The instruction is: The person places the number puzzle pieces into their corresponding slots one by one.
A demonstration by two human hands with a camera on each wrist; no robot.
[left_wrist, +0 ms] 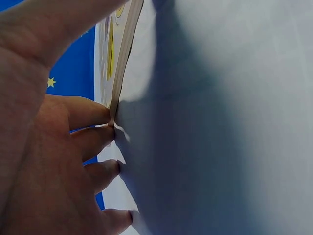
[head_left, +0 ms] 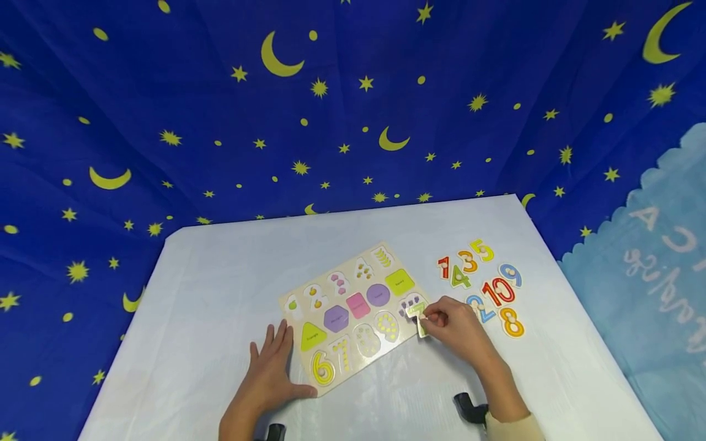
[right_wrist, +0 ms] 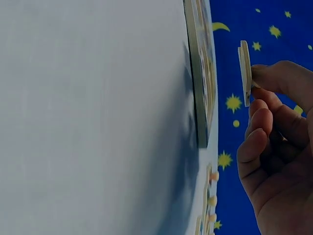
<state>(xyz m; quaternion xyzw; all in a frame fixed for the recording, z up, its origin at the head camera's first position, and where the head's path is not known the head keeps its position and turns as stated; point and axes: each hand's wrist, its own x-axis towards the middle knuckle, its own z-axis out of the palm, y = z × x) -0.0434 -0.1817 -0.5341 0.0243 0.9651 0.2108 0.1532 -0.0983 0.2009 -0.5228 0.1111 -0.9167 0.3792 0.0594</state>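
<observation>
A wooden puzzle board [head_left: 353,361] lies at an angle on the white table, its recesses printed with small pictures. My left hand [head_left: 268,370] rests at the board's left side, fingers spread, thumb at the near corner. In the left wrist view, fingertips [left_wrist: 100,113] touch the board edge. Above the board's right end, my right hand [head_left: 459,327] pinches a pale yellow-green number 7 piece [head_left: 417,310]. The right wrist view shows that piece [right_wrist: 245,73] edge-on, raised off the board. A yellow number 6 piece [head_left: 322,367] sits in the board's near-left recess.
Several loose number pieces lie right of the board, among them a red 10 [head_left: 499,291], an orange 8 [head_left: 512,323], a blue 9 [head_left: 510,275] and a green 4 [head_left: 460,277]. Shape pieces, such as a purple hexagon [head_left: 336,318], line the board's middle. Blue star-patterned cloth hangs behind.
</observation>
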